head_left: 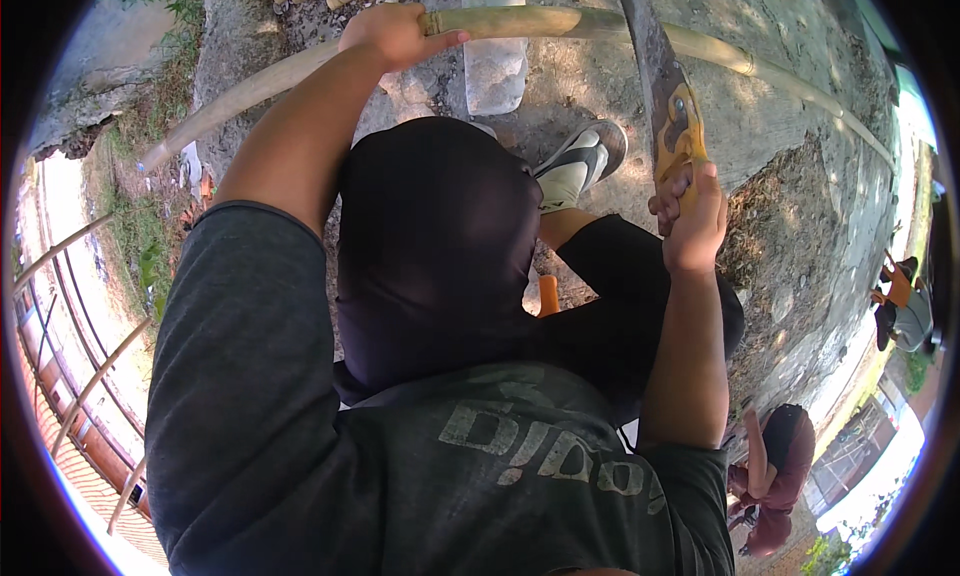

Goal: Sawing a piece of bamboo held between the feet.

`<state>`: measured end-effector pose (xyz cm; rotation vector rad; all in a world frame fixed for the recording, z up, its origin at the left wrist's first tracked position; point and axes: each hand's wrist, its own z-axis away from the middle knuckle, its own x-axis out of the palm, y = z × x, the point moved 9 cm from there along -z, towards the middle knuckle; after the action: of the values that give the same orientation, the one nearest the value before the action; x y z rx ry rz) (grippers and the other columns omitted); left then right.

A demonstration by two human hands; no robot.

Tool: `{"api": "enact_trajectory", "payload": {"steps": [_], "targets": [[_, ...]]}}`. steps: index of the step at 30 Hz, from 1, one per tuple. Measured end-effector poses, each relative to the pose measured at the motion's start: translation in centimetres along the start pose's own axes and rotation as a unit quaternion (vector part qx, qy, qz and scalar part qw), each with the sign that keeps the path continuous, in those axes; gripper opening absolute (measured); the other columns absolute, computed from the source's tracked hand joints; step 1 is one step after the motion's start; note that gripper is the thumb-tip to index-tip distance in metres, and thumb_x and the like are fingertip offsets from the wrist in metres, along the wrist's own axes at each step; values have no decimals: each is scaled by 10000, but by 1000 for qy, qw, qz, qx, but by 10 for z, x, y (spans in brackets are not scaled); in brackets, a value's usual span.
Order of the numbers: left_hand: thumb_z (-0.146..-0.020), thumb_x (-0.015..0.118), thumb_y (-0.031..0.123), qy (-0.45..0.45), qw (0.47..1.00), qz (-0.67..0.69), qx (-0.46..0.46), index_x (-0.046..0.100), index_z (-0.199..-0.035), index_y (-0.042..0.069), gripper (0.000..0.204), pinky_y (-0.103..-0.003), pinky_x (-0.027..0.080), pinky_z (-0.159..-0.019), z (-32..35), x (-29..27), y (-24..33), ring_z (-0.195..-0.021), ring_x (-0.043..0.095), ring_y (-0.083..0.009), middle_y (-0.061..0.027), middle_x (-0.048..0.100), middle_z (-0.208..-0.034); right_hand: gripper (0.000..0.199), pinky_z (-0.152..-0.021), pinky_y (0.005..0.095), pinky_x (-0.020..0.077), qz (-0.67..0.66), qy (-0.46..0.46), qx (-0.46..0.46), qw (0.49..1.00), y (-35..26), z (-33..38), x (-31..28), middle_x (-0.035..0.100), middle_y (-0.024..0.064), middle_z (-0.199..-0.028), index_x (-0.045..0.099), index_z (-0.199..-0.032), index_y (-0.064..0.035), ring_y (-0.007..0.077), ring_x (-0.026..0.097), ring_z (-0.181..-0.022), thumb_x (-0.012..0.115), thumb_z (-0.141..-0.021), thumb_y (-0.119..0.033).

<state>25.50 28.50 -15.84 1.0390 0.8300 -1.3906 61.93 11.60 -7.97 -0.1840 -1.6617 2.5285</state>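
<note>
Bamboo pole (520, 21) (one), gripped by left hand (388, 38); one saw (660, 86), held by right hand (694, 216); rough ground (840, 186), outdoors.

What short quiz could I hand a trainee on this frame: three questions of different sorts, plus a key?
1. Which hand grips the yellow-handled saw?
2. True or false: the left hand grips the bamboo pole.
3. In this view, the bamboo pole crosses in front of: (a) the person's shoe, (b) the pale block, (c) the person's lap.

Key:
1. The right hand.
2. True.
3. b.
</note>
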Motion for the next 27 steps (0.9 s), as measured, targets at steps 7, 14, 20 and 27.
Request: {"api": "enact_trajectory", "payload": {"steps": [7,14,20,27], "targets": [[-777,430,874,10,1000,2,-9,656,-1083,124,841,-462,548,-816,5,0,0,-968,684,-304,-125,703,-965,478,-487,267,352,-65,16,-30,997,10,39,-18,383,7,-541,443,-753,-77,110,360,-471,313,-1035,-440],[-783,446,860,12,1000,-17,-9,650,-1063,116,821,-451,552,-807,1,-4,5,-962,686,-293,-120,700,-987,409,-484,258,308,-10,-1,-5,1000,-23,-40,25,374,-6,-574,453,-777,-86,95,328,-489,367,-1030,-395],[-776,457,858,18,1000,-17,-17,648,-1021,112,808,-447,549,-788,10,0,-6,-951,685,-296,-119,703,-972,448,-564,292,358,-88,-26,18,996,18,51,-25,337,-10,-549,409,-768,-115,124,324,-484,326,-1022,-474],[-757,488,853,71,997,-12,4,653,-1008,108,803,-448,550,-777,6,0,2,-931,688,-305,-117,709,-959,415,-565,290,355,-58,12,52,997,-5,-23,9,336,-4,-556,409,-767,-124,124,313,-497,352,-1025,-445]]}}
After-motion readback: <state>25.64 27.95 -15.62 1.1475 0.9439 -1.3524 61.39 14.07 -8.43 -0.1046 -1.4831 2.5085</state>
